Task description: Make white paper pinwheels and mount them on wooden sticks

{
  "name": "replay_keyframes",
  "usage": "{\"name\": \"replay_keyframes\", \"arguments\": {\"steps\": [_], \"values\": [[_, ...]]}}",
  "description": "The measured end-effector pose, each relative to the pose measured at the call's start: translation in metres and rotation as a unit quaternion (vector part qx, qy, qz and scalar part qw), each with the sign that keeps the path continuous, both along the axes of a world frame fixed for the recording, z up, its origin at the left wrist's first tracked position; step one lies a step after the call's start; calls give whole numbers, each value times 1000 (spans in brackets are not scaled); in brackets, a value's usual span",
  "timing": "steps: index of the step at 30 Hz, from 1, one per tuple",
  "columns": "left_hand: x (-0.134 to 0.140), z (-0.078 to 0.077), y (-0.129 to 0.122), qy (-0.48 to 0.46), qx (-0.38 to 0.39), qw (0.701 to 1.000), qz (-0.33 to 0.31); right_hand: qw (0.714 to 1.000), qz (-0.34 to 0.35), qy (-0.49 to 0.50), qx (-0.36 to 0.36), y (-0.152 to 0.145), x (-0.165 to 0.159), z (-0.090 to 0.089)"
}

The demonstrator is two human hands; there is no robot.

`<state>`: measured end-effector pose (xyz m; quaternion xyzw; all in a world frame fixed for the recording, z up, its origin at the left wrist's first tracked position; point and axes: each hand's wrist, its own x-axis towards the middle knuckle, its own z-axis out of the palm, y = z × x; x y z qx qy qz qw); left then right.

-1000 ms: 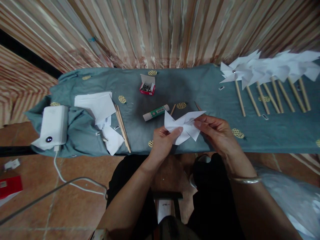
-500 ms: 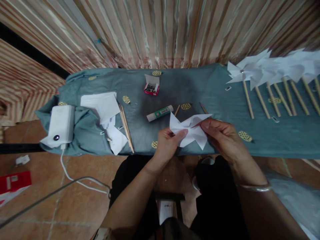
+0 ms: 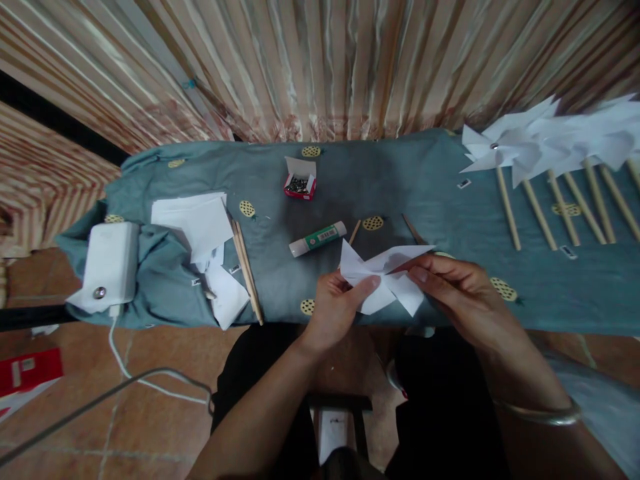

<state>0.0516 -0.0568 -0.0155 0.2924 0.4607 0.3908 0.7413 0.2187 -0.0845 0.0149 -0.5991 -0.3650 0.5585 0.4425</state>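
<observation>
A white paper pinwheel (image 3: 383, 283) is held between both hands above the near edge of the cloth-covered table. My left hand (image 3: 336, 300) is closed on its left side, the thumb lying on the paper close to the centre. On the right, my right hand (image 3: 450, 283) pinches one of its blades between thumb and fingers. Just beyond the paper lie a green and white glue stick (image 3: 319, 239), a short length of wooden stick (image 3: 355, 231) and a thin pointed tool (image 3: 412, 228), partly covered by the right hand and paper.
An open small red box (image 3: 300, 185) of metal tacks stands farther back. Left are wooden sticks (image 3: 246, 270), white paper sheets (image 3: 193, 223) and a white power bank (image 3: 111, 263) with a cable. Several finished pinwheels (image 3: 530, 150) on sticks lie right. A pleated curtain (image 3: 320, 67) hangs behind.
The view has shifted slightly, so the table sits lower in the picture. Both hands keep their hold on the paper pinwheel, with little other movement.
</observation>
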Motion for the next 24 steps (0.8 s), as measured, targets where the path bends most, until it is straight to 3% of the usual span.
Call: {"name": "replay_keyframes", "arguments": {"steps": [11,24], "values": [[0,8,0,3,-48,999,-4,997,57,-39,-15,-3,2,6],[2,8,2,-6,-48,999,-14,997,58,-44,-12,-3,5,5]]}}
